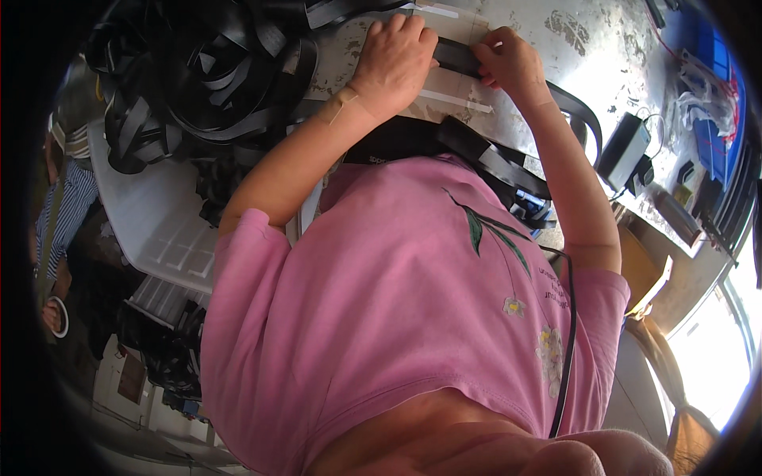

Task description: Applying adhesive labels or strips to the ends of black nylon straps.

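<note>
A flat black strap [458, 55] runs across the worn metal tabletop between my hands. My left hand [394, 62] is closed at the strap's left part, fingers bent down over it and their tips hidden. At the right, my right hand [514, 65] pinches the same strap between thumb and fingers. From there the strap curves off past my right wrist toward the table's near side. Pale strips [456, 98] are stuck on the tabletop just nearer than the strap. More black strap [496, 163] hangs in loops at the table edge before my body.
A big tangled heap of black straps [222, 71] lies at the left, above a white plastic crate [147, 210]. To the right are a black power adapter [623, 151] with cords and a blue bin [714, 147]. Another person's striped trousers [63, 210] show at far left.
</note>
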The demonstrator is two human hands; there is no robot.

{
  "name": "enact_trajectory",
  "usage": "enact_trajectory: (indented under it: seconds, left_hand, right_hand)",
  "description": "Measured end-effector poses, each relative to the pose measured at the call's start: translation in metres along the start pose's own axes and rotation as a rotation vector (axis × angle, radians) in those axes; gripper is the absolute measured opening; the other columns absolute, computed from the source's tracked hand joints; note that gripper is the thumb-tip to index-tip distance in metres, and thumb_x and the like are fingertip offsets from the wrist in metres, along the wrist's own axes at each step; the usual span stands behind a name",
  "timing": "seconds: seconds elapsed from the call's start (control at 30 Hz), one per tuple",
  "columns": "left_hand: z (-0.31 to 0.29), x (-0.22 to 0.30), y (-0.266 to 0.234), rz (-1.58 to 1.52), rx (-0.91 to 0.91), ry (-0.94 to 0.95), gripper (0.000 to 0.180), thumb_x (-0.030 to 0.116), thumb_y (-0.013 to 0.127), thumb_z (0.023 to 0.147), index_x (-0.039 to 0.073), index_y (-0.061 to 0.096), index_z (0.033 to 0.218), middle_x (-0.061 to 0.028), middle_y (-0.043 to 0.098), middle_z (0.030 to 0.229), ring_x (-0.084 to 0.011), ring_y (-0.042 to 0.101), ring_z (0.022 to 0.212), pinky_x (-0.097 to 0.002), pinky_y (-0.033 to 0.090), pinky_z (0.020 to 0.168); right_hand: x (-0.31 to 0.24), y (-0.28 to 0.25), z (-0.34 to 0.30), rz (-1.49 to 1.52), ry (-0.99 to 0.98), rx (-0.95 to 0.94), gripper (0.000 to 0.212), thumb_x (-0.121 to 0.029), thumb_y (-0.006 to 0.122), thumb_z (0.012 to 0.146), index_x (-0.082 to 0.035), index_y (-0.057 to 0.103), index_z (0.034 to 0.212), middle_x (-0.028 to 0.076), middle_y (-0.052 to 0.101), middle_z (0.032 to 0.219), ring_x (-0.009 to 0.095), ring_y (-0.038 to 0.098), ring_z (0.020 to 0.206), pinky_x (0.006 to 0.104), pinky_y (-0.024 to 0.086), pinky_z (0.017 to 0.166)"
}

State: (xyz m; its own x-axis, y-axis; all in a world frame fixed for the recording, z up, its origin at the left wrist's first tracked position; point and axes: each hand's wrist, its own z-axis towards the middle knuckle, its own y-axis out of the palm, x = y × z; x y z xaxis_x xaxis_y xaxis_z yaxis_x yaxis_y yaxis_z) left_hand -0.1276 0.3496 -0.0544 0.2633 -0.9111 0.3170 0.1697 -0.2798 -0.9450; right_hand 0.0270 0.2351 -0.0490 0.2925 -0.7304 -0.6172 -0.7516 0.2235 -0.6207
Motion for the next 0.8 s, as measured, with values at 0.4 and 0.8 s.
enact_trajectory:
  seconds: [0.4,0.8]
  left_hand:
    - [0.009,0.014,0.001,-1.564,-0.284,-0.607,0.033,0.027,0.076,0.072,0.006,0.06,0.092,0.0022,0.058,0.078,-0.0053,0.05,0.065,-0.0201,0.038,0.056]
    - [0.0,0.048,0.043,-0.713,0.076,-0.254,0.045,0.011,0.071,0.073,-0.002,0.056,0.113,-0.0102,0.053,0.091,-0.0206,0.057,0.078,-0.0295,0.048,0.073]
  right_hand:
    - [0.008,0.005,0.002,-0.079,-0.076,0.074,0.022,-0.025,0.055,0.079,-0.005,0.059,0.087,0.004,0.064,0.059,0.015,0.064,0.052,0.0275,0.051,0.059]
    - [0.036,0.007,0.007,-0.096,-0.337,0.174,0.018,-0.018,0.056,0.081,-0.008,0.059,0.094,0.008,0.066,0.067,0.019,0.065,0.055,0.0316,0.051,0.059]
